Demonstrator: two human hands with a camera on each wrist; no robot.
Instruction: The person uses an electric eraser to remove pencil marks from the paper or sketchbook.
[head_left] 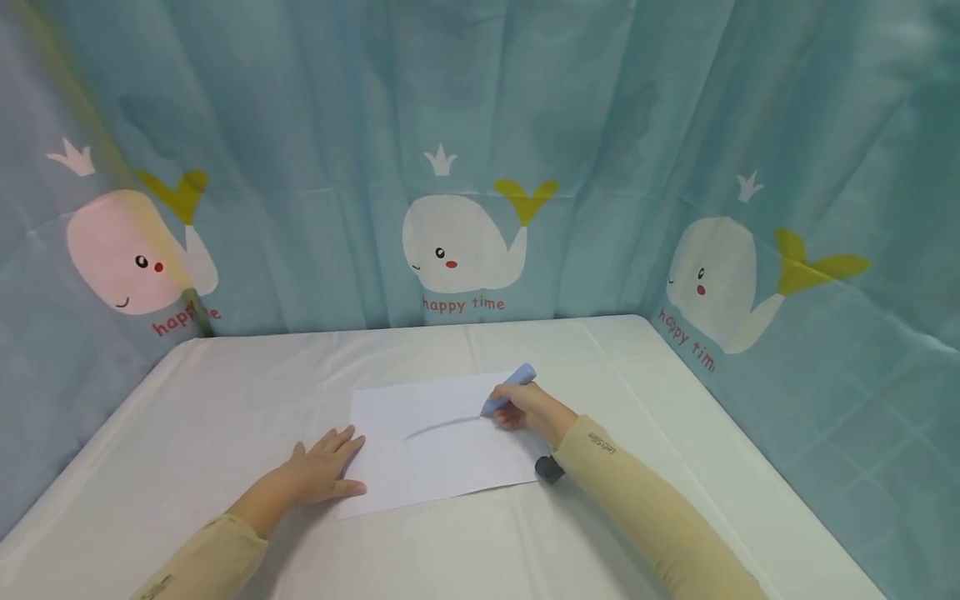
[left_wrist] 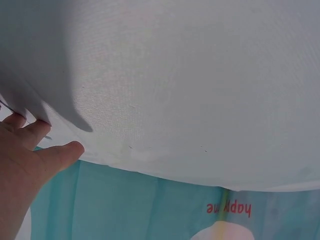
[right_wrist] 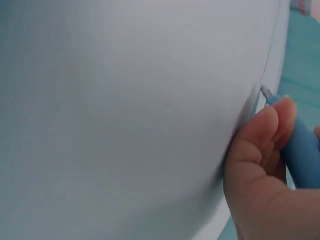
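Observation:
A white sheet of paper (head_left: pixel 420 471) lies slightly askew on the covered table, with a thin, gently curved line (head_left: pixel 441 425) across its middle. My right hand (head_left: pixel 528 408) pinches a thick light-blue marker (head_left: pixel 521 377) over the paper's right part. The marker leans back to the right, its point at the line's right end. Close up in the right wrist view, thumb and fingertips grip the blue barrel (right_wrist: pixel 301 155) just behind a grey tip (right_wrist: pixel 266 92). At the sheet's left edge my left hand (head_left: pixel 318 471) rests with fingers spread; its fingers (left_wrist: pixel 37 131) show in the left wrist view.
A white cloth (head_left: pixel 247 400) covers the table. Blue-green curtains (head_left: pixel 322 150) with printed whales hang along its back and sides. Beside the right cuff, at the paper's lower right corner, is a small black object (head_left: pixel 549 469); its kind is unclear.

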